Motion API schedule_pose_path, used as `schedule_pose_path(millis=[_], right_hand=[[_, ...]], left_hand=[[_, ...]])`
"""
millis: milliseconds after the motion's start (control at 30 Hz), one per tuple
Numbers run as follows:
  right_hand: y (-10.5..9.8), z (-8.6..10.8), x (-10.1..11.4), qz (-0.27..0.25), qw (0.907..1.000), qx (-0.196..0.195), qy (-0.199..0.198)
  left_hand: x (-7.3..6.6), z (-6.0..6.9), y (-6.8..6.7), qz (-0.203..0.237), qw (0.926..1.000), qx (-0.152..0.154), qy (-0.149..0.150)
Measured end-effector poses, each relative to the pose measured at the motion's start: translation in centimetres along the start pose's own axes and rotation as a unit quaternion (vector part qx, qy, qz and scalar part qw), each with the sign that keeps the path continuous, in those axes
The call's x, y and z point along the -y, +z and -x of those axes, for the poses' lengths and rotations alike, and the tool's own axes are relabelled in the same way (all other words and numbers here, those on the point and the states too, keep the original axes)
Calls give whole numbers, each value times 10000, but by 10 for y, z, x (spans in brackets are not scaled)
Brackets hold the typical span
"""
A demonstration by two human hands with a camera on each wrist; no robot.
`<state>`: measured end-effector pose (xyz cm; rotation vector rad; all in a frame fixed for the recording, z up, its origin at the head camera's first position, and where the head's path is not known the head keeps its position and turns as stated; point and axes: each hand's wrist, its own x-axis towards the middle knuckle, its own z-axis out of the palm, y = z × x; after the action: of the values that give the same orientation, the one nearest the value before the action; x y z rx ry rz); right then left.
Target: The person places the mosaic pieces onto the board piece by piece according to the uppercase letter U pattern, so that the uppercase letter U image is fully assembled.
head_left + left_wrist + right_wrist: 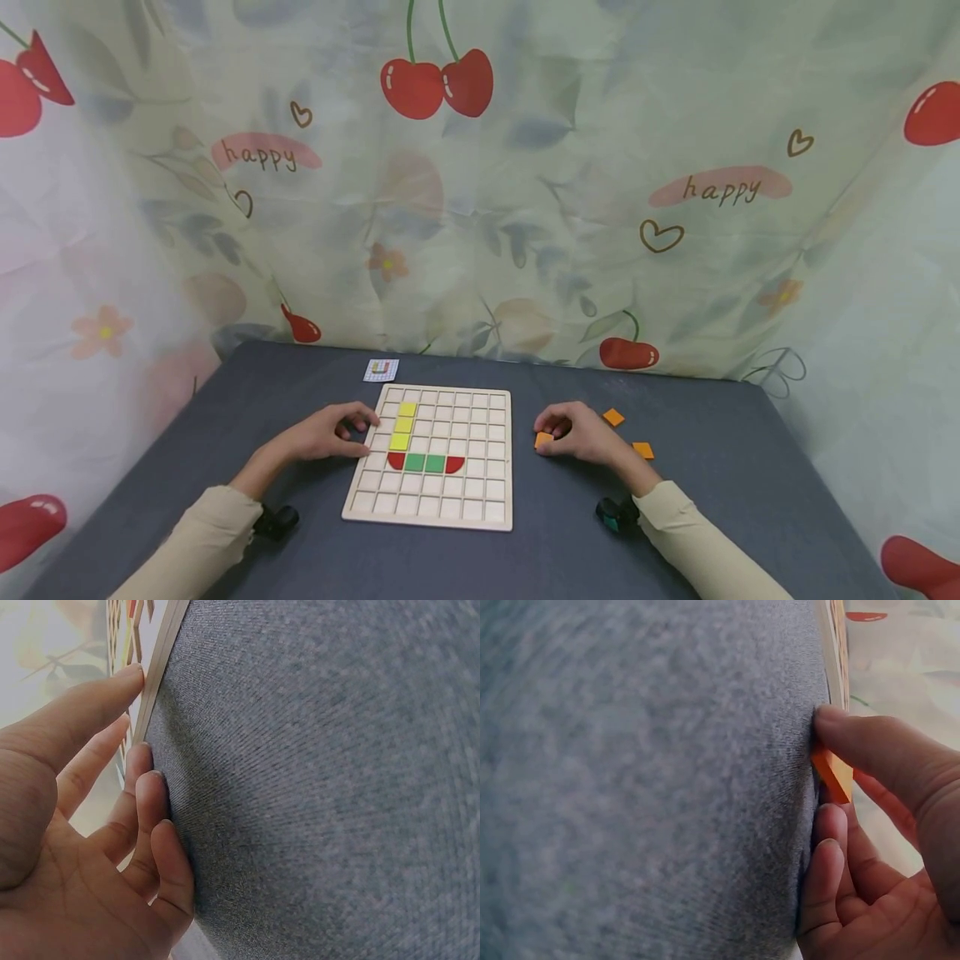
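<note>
A pale wooden grid board (480, 505) lies on the dark table. Three yellow square tiles (402, 425) form a column in it. Below them runs a row: a red rounded piece (396, 461), two green square tiles (423, 462) and another red rounded piece (454, 464). My left hand (333, 431) touches the board's left edge with thumb and fingertips, its fingers loosely bent. To the right of the board, my right hand (576, 432) pinches an orange tile (834, 776) between thumb and fingers, low against the table. The fingers partly hide that tile.
Two loose orange tiles (613, 417) (642, 450) lie on the table (555, 550) to the right of my right hand. Behind the board is a small card (381, 370) with a coloured grid pattern. A printed curtain (480, 250) surrounds the table's back and sides.
</note>
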<state>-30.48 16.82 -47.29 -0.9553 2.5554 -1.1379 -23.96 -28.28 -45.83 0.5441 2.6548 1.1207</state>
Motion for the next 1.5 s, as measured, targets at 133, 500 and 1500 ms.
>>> schedule_pose_path(millis=[133, 500, 1500], right_hand=[[-1, 0, 1, -156, 9998, -18, -117], [-2, -3, 4, -841, 9962, -59, -237], [20, -21, 24, -1584, 9869, 252, -180]], left_hand=[[0, 0, 0, -17, 10000, -15, -14], [1, -1, 1, -67, 10000, -35, -65], [-1, -1, -1, 39, 9999, 32, 87]])
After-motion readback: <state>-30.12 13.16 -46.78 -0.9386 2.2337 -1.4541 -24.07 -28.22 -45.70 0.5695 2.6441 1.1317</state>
